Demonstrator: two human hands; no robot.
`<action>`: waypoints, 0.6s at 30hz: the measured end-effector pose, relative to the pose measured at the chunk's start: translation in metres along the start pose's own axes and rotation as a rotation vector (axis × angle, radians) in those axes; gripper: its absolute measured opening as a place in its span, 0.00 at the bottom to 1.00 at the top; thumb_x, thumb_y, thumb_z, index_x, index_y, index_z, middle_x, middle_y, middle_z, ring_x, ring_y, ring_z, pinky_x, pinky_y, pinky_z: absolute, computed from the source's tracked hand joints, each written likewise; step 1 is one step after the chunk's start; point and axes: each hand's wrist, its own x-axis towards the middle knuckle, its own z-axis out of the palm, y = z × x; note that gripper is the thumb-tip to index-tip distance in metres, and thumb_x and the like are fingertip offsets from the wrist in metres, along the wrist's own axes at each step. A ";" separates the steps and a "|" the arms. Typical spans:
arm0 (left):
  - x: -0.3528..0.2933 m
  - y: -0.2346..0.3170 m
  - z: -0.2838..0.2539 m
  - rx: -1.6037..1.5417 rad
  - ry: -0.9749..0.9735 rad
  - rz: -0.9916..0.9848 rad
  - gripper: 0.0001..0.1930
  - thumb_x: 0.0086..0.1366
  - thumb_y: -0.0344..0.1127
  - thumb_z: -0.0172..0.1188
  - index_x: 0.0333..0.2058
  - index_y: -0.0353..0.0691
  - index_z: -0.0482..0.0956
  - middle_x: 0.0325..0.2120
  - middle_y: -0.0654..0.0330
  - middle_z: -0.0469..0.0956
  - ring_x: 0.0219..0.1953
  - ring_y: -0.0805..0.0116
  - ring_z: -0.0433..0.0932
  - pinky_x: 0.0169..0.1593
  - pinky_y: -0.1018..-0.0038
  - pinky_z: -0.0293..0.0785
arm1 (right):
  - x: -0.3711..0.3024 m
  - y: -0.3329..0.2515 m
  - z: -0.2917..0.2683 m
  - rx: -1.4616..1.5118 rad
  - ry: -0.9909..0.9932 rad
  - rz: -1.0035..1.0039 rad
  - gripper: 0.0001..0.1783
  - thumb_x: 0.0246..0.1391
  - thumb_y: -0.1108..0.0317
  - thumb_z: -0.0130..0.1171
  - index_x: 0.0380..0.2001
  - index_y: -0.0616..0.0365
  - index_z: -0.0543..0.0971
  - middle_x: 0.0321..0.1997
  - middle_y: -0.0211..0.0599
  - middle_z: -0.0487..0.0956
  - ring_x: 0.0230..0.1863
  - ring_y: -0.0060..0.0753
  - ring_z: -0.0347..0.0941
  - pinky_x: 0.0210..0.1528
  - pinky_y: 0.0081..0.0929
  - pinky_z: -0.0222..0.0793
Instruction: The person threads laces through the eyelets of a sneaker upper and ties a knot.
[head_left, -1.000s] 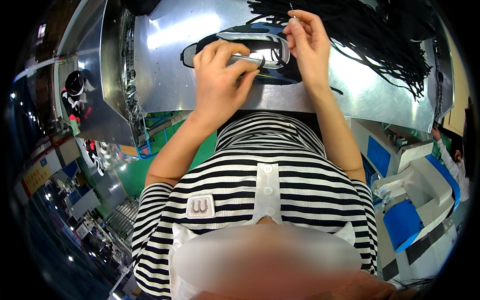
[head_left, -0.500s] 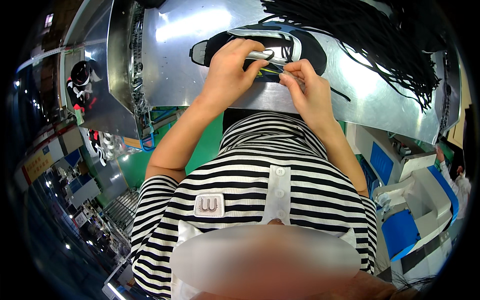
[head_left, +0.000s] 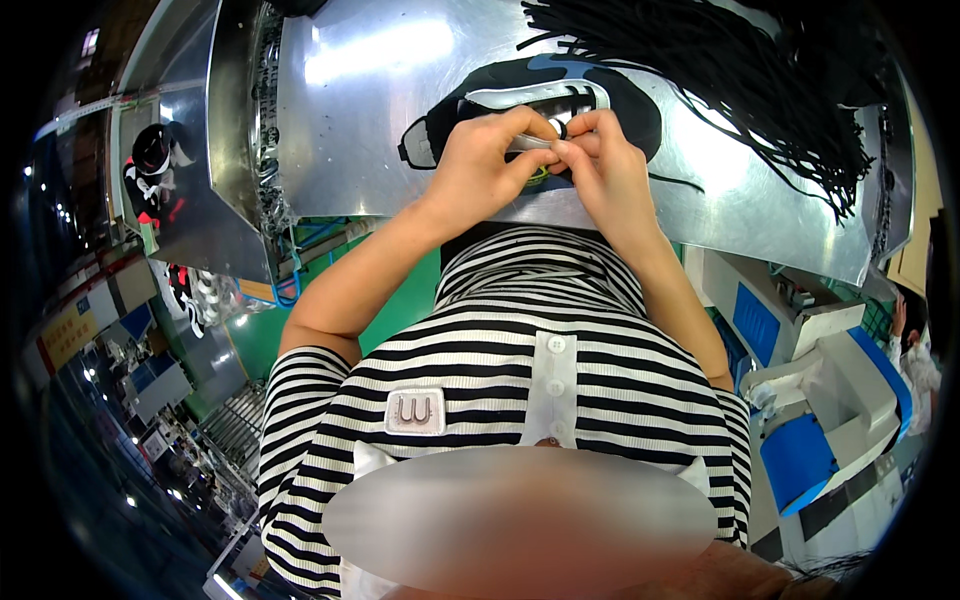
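A black shoe [head_left: 635, 105] with blue and silver-white parts lies sideways on the metal table, its toe toward the right. A black shoelace [head_left: 680, 183] runs through some eyelets, and its loose end trails on the metal right of my wrist. With thumb and fingers, my left hand [head_left: 487, 165] pinches the near eyelet edge of the shoe. Close against it, my right hand [head_left: 613, 175] is closed on the lace at that same edge. The fingertips of both hands nearly touch and hide the exact eyelet. A yellow-green patch shows under the fingers.
A thick bundle of black laces [head_left: 760, 95] spreads over the table's far right. The metal table [head_left: 350, 140] has a raised rim at left. Beyond it are shoes in a side bin [head_left: 155, 165]. Grey and blue equipment [head_left: 810, 440] stands at the lower right.
My right hand has moved up and left to meet my left hand at the eyelet edge. The shoe has shifted slightly right and turned a little.
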 end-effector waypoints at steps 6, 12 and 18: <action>-0.007 0.000 -0.004 0.223 0.056 0.114 0.08 0.56 0.27 0.67 0.35 0.36 0.80 0.29 0.57 0.81 0.29 0.60 0.79 0.33 0.71 0.74 | -0.011 -0.020 -0.025 -0.280 -0.111 0.088 0.12 0.56 0.70 0.61 0.40 0.59 0.71 0.25 0.39 0.80 0.27 0.37 0.80 0.31 0.29 0.73; -0.013 -0.002 -0.005 0.393 0.118 0.425 0.06 0.51 0.26 0.63 0.30 0.39 0.77 0.25 0.60 0.74 0.27 0.62 0.76 0.29 0.70 0.72 | 0.015 -0.044 -0.019 -0.272 -0.127 -0.456 0.07 0.54 0.69 0.60 0.37 0.55 0.76 0.26 0.37 0.81 0.27 0.44 0.78 0.30 0.32 0.73; -0.029 -0.010 -0.013 0.431 0.144 0.492 0.10 0.47 0.25 0.63 0.30 0.39 0.78 0.25 0.62 0.75 0.27 0.65 0.76 0.27 0.72 0.73 | 0.024 -0.037 -0.018 -0.444 -0.325 -0.164 0.08 0.55 0.66 0.59 0.38 0.53 0.79 0.27 0.40 0.82 0.30 0.46 0.80 0.33 0.37 0.73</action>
